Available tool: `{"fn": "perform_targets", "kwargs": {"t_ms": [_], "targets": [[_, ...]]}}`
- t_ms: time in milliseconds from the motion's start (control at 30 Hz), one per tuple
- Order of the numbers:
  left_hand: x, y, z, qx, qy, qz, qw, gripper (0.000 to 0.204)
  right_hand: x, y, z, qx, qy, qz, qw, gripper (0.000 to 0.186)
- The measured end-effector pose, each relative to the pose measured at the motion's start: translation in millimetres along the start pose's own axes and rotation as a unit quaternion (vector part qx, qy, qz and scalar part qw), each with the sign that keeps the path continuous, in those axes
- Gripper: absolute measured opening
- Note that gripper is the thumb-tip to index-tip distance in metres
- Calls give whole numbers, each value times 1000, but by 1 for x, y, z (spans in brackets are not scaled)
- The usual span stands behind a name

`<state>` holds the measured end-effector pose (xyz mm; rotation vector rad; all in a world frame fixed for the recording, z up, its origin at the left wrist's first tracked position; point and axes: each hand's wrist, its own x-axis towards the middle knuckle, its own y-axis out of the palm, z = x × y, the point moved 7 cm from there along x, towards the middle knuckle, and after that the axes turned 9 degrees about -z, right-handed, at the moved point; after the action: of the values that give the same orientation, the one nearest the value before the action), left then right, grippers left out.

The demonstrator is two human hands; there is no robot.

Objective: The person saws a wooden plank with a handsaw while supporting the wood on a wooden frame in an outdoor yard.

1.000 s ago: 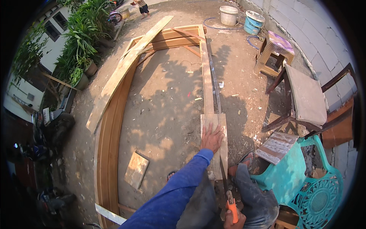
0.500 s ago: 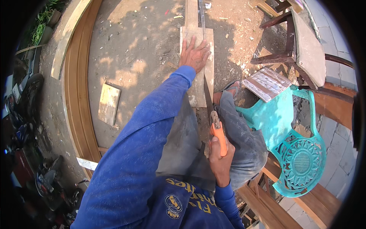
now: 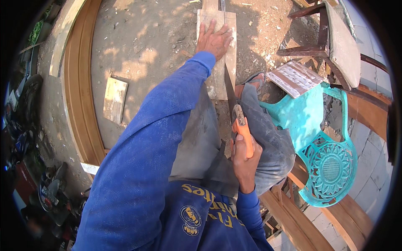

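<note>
A pale wooden board [image 3: 216,85] lies lengthwise in front of me, with a narrower wooden piece [image 3: 210,4] reaching out at its far end. Pressed flat on the board is my left hand [image 3: 214,41], its fingers spread. My right hand [image 3: 246,161] is wrapped round the orange handle [image 3: 250,144] of a handsaw. The dark saw blade [image 3: 229,81] runs away from me along a line in the board, right of my left hand. What supports the board is hidden.
On the right stand a turquoise plastic chair [image 3: 299,121], a white-smeared panel [image 3: 295,78] and a brown wooden chair [image 3: 322,42]. Long brown planks [image 3: 78,83] lie on the left, near a small board [image 3: 115,100]. My sandalled foot [image 3: 253,81] is close to the blade. Parked motorbikes [image 3: 31,100] are far left.
The whole scene sits higher in the picture, as my view has tilted. My left hand keeps its place on the board. My right hand still grips the saw, its wrist slightly turned.
</note>
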<state>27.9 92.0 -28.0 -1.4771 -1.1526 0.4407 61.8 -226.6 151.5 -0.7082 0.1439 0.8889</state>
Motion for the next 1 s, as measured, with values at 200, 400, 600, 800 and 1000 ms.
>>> {"fn": "perform_targets", "kwargs": {"t_ms": [200, 400, 600, 800, 1000], "targets": [[-1, -3, 3, -16, -15, 13, 1000, 44, -94, -64, 3, -11, -27, 10, 1000, 41], [8, -5, -10, -19, 2, -8, 1000, 43, 74, 39, 1, 22, -119, -27, 992, 28], [-8, -3, 6, -18, -13, 4, 1000, 44, -39, -18, -10, -5, -23, 1, 1000, 31], [1, -6, 4, -30, -8, 4, 1000, 45, -83, -48, -16, -6, -30, -1, 1000, 32], [1, -2, -4, -12, 5, 15, 1000, 45, 51, 33, -8, 26, -124, -32, 991, 31]]}}
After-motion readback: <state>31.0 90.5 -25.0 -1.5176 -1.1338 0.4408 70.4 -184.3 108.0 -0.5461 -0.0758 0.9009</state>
